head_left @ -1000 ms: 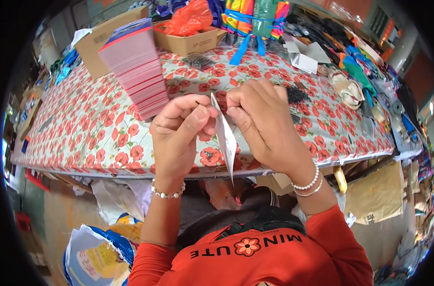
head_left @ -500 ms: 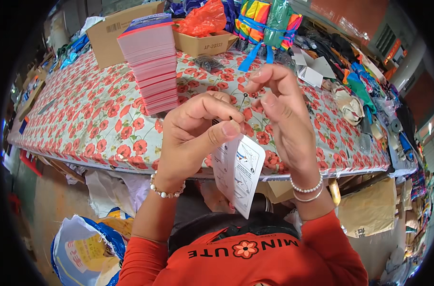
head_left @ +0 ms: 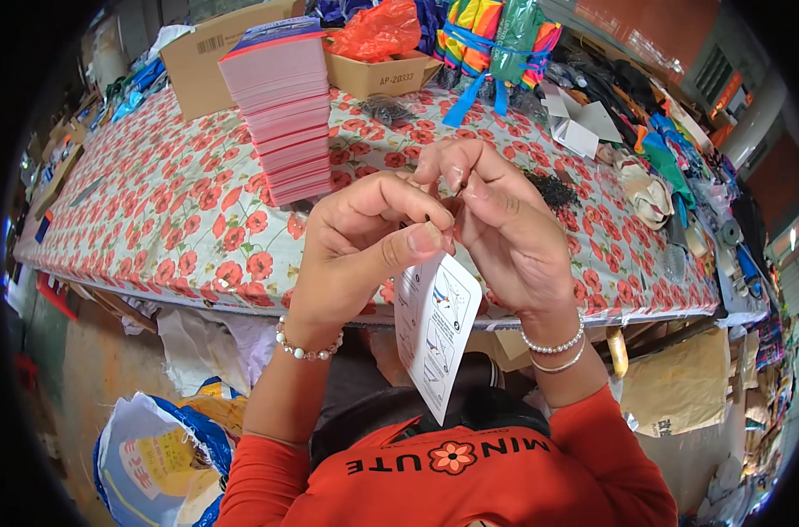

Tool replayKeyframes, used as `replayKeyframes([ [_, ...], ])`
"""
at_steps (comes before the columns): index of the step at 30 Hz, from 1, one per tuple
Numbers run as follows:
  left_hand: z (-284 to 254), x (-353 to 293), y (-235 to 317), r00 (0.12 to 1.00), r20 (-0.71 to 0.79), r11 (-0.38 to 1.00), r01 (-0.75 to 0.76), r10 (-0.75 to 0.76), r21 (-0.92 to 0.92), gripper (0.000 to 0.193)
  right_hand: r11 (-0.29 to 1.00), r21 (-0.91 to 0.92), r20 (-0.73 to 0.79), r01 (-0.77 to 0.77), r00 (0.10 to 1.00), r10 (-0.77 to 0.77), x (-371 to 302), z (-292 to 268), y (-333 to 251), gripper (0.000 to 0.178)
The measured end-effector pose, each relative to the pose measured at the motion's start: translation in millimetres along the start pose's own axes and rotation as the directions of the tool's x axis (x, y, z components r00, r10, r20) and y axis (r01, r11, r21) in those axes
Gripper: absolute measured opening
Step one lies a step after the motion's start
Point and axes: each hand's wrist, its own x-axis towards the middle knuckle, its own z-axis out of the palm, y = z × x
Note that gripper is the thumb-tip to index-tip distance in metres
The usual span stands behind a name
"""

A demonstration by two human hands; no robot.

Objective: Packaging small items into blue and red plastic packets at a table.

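Observation:
My left hand (head_left: pixel 355 241) is closed in a pinch above the table's front edge. From under its fingertips hangs a white printed card (head_left: pixel 439 329) with line drawings and rounded corners. A small black tip pokes out between that thumb and forefinger. Close beside it, my right hand (head_left: pixel 509 224) has thumb and forefinger pressed together on a thin black cord (head_left: pixel 463 187). Most of the cord is hidden by the fingers. The fingertips of both hands nearly meet above the card's top edge.
A tall stack of pink-edged cards (head_left: pixel 285 123) stands on the flowered tablecloth (head_left: pixel 153 220). Behind are cardboard boxes (head_left: pixel 377 75) and rainbow bundles (head_left: pixel 483 44). A pile of black cords (head_left: pixel 553 189) lies beyond my right hand. A lined sack (head_left: pixel 153 461) stands on the floor, lower left.
My right hand has come down and left to my left hand, its fingers closing onto the black cord. The card has swung slightly and hangs a little lower.

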Motion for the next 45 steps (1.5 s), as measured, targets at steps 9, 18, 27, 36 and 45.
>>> replayKeyframes([
  [9, 15.1, 0.9, 15.1, 0.813, 0.179, -0.036, -0.192, 0.554, 0.981, 0.013, 0.365, -0.874, 0.136, 0.32, 0.883, -0.449, -5.4, -10.6, 9.1, 0.019],
  [18, 27.8, -12.9, 16.9, 0.913, -0.082, 0.607, -0.195, 0.398, 0.771, 0.015, 0.967, -0.221, -0.12, 0.124, 0.981, -0.153, -18.6, 14.3, 23.3, 0.016],
  [27, 17.6, -12.0, 17.8, 0.972, -0.003, 0.762, -0.181, 0.234, 0.622, 0.037, 0.644, -0.691, 0.044, 0.328, 0.909, -0.415, -21.7, -2.7, 26.7, 0.013],
  [36, 28.8, -13.8, 27.2, 0.977, -0.176, 0.879, -0.019, 0.117, 0.476, 0.062, 0.408, -0.822, 0.176, 0.398, 0.858, -0.483, -20.8, -2.8, 26.2, 0.01],
  [45, 30.9, -9.8, 28.4, 0.978, -0.163, 0.897, -0.046, 0.13, 0.439, 0.06, 0.258, -0.872, 0.274, 0.415, 0.852, -0.446, -23.0, -3.6, 18.1, 0.011],
])
